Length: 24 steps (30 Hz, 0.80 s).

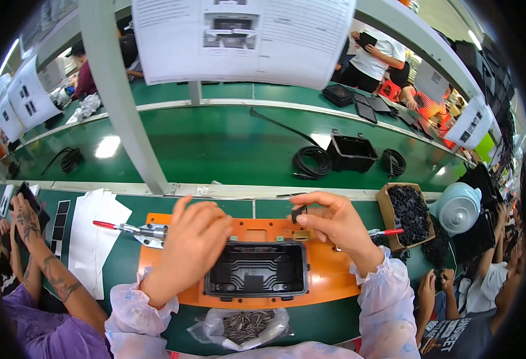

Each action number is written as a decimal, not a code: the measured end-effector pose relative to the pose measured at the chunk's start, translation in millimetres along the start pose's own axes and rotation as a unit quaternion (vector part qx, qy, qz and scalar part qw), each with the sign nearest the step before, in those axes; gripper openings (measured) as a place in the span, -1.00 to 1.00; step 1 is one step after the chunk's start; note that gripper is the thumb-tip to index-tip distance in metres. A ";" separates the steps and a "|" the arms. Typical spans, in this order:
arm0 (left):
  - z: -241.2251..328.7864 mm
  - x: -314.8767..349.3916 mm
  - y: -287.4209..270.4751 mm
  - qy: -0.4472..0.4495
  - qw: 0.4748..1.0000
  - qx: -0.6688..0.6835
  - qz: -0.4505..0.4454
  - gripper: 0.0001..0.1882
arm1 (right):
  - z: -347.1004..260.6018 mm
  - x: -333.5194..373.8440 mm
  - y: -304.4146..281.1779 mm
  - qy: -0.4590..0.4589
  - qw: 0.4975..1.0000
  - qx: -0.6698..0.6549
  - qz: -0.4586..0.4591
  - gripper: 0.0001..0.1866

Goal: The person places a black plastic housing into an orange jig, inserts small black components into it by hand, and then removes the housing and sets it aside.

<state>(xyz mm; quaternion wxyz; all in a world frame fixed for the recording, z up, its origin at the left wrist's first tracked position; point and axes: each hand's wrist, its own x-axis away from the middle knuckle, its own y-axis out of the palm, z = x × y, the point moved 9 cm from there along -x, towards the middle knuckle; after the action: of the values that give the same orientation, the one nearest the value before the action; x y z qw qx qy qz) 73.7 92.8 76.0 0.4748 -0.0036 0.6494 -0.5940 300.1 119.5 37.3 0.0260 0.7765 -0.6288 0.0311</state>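
A black rectangular plastic housing (263, 254) lies with its open side up in an orange fixture plate (334, 280) on the green bench. My right hand (339, 226) pinches a small black plastic piece (299, 212) between thumb and fingertips, above the plate's far right part. My left hand (194, 245) hovers over the fixture's left side, fingers loosely bent and apart, with nothing visible in them. Its thumb is hidden. Red-handled toggle clamps flank the plate: the left clamp (134, 229) shows fully, while my right hand partly covers the right clamp (385, 232).
A clear bag of small metal pins (248, 326) sits before the fixture. To the right stand a cardboard box of black parts (407, 212) and a pale blue fan (454, 208). White papers (95, 233) lie left. Across the green belt are a black box (351, 152) and coiled cables (312, 161). Co-workers sit both sides.
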 end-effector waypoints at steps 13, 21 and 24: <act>-51.2 20.5 -18.4 -0.132 0.989 -0.004 0.065 -0.92 | 13.3 -75.5 52.1 0.051 0.987 0.126 -0.080 -0.71; -50.6 22.3 -12.0 -0.136 0.990 -0.008 0.045 -0.91 | 12.7 -74.5 60.2 0.023 0.996 0.036 -0.075 -0.85; -50.3 21.8 -10.7 -0.137 0.990 -0.007 0.041 -0.92 | 11.5 -70.2 57.7 0.025 0.993 0.090 -0.065 -0.85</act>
<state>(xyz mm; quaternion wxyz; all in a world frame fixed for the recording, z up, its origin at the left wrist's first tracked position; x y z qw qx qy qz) 24.5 115.9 63.0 0.5833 -0.0610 0.5820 -0.5633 229.3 175.0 20.2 -0.0265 0.8136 -0.5711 0.1057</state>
